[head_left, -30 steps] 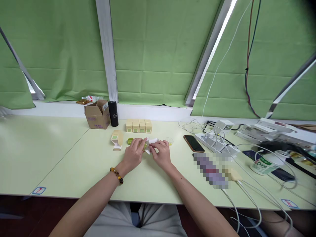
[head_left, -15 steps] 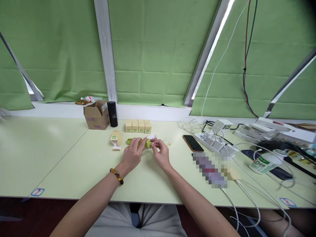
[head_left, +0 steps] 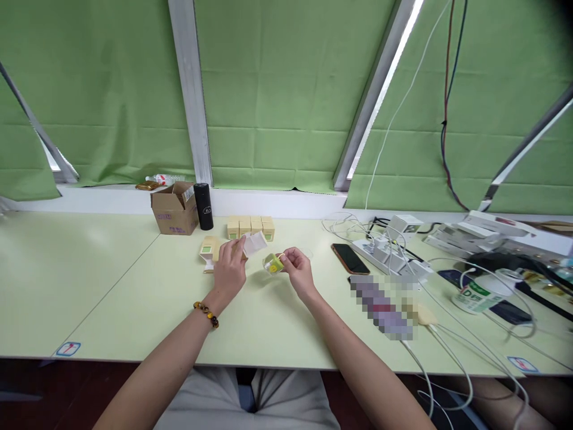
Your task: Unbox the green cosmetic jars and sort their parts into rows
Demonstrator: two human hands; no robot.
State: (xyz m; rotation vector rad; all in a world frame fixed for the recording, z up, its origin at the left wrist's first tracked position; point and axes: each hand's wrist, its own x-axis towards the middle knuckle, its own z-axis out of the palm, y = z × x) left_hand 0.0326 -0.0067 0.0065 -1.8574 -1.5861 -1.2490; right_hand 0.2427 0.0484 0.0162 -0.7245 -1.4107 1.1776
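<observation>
My right hand (head_left: 299, 272) is closed on a small green and clear plastic case (head_left: 272, 264) with something yellow in it; thumb and fingers pinch its right end above the table. To its left, my left hand (head_left: 230, 272) grips a small opened carton (head_left: 256, 242), whose white inner flap sticks out past the fingertips. Most of that carton is hidden by the hand. Beside the left hand lies another opened cream carton (head_left: 208, 248) with a green label. Behind it, several closed small cream boxes (head_left: 250, 227) stand in a row.
A brown cardboard box (head_left: 174, 212) and a black bottle (head_left: 204, 206) stand at the back left. On the right lie a phone (head_left: 350, 258), a power strip (head_left: 380, 257) with tangled cables, and a white bottle (head_left: 483, 294). A person's legs show at the lower right.
My hands have moved apart. The left has shifted left onto the carton, raising its white flap into view. My right hand now holds the green and clear case by itself.
</observation>
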